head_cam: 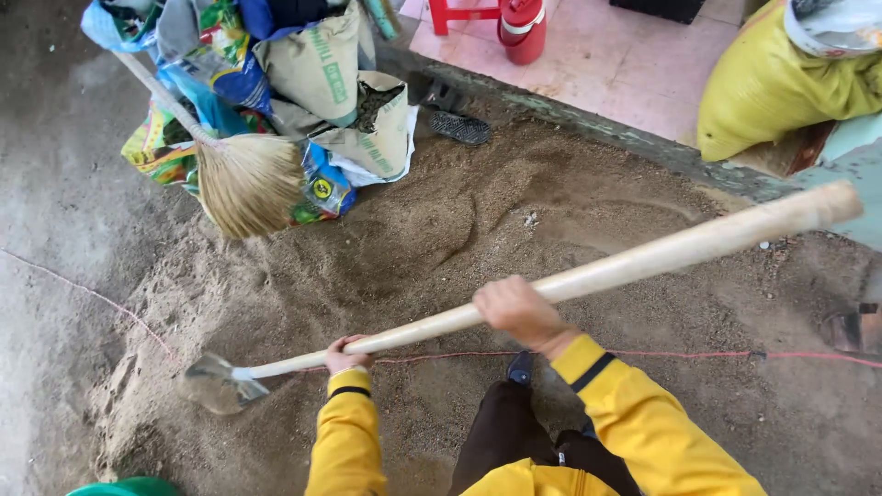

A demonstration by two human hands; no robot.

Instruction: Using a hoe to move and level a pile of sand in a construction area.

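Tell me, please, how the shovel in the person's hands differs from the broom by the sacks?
The shovel is gripped by both the left hand and right hand; the broom is held by no one and rests against the sacks. The shovel ends in a grey metal blade lying in the sand; the broom ends in a fan of straw bristles. The shovel's handle looks thicker. Both have pale, long handles.

This is a small building or yard work site beside a house. A wide pile of sand covers the rough concrete ground, opened sacks slump beside a straw broom, a red string line runs across, and a tiled porch borders it.
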